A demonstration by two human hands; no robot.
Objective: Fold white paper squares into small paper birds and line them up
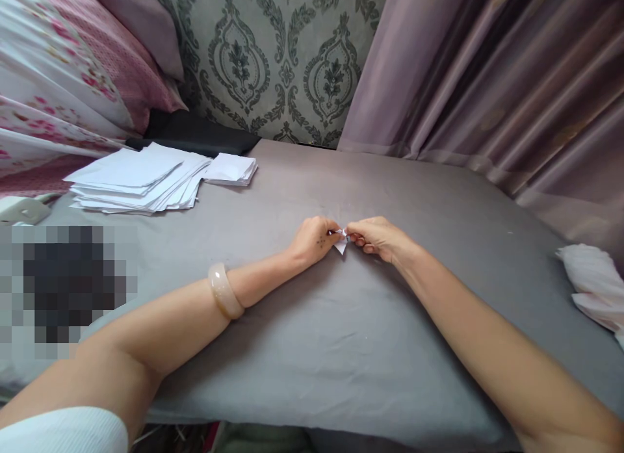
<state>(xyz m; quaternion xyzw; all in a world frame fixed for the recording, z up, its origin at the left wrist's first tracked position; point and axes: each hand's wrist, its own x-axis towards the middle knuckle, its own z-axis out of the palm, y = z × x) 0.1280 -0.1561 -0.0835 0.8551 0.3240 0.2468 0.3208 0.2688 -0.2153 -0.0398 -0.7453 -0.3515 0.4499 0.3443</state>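
Note:
A small piece of folded white paper (pixel 342 245) is pinched between my two hands above the grey sheet, its pointed lower end showing. My left hand (pixel 316 237) grips its left side, with the fingertips pressed together. From the right, my right hand (pixel 375 237) pinches the upper right part of the paper, fingers curled under. Most of the paper's upper part is covered by the fingers, so its full shape cannot be made out. A pale bangle (pixel 225 292) sits around my left forearm.
At the back left lies a stack of white paper sheets (pixel 127 173), with a smaller paper pile (pixel 231 168) beside it. Purple curtains (pixel 468 69) hang at the right. White crumpled cloth (pixel 595 284) rests at the right edge. A white box-like object (pixel 22 209) stands far left.

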